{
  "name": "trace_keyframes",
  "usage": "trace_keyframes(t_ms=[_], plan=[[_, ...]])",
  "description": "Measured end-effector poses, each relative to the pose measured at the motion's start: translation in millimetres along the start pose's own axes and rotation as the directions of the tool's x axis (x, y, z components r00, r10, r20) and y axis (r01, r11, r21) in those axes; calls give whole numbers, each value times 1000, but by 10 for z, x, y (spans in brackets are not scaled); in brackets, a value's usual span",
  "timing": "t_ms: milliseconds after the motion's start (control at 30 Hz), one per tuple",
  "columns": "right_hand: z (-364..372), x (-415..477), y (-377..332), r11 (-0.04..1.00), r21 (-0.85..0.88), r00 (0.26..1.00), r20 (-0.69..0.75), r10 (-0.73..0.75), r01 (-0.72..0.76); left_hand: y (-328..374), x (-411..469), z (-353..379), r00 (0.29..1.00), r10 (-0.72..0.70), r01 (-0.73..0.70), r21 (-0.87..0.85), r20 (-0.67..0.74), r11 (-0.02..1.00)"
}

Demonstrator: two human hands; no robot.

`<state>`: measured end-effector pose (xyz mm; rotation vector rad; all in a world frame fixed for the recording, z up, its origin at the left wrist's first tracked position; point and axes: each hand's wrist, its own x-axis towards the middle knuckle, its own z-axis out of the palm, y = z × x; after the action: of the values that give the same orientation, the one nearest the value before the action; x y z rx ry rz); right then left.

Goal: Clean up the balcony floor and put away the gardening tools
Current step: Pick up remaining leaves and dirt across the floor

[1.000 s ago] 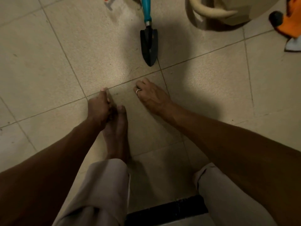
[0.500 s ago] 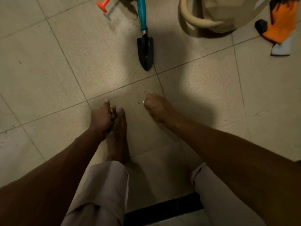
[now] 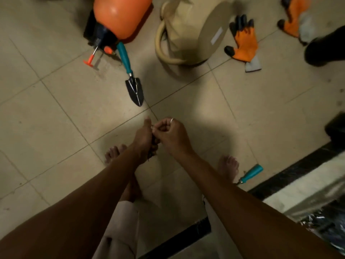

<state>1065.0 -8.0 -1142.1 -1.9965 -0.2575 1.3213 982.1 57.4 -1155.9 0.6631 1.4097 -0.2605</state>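
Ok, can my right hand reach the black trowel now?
Probably yes: only bare floor separates right hand and trowel, though it's busy with debris held in the left hand.

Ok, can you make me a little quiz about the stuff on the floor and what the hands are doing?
1. True or false: the trowel is in the right hand.
2. What does the left hand hold? A) dark scraps B) a hose C) a brush
3. How many orange gloves lie on the floor?

Key: 1. False, the trowel lies on the floor. 2. A. 3. Two.
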Motion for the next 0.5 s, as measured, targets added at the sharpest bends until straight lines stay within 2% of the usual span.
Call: trace_keyframes(t_ms=[133,333,400,500], plan=[[-326,-213,-317,983,-161,993,-57,-99,89,228,-221,245,995,-22,23,-11,99,1000],[-857,-486,-539,875,-407,961,27,-276,263,503,-370,595,980,-10,-22,155,201,988],[-1064,-533,-536,867,-417,956,14,-293,272,586,-390,776,981,22,-64,213,194,975],[-1390,-579,-493,920,-309,965,-26,-262,241,703,-417,1079,985,56,-104,302,164,948]])
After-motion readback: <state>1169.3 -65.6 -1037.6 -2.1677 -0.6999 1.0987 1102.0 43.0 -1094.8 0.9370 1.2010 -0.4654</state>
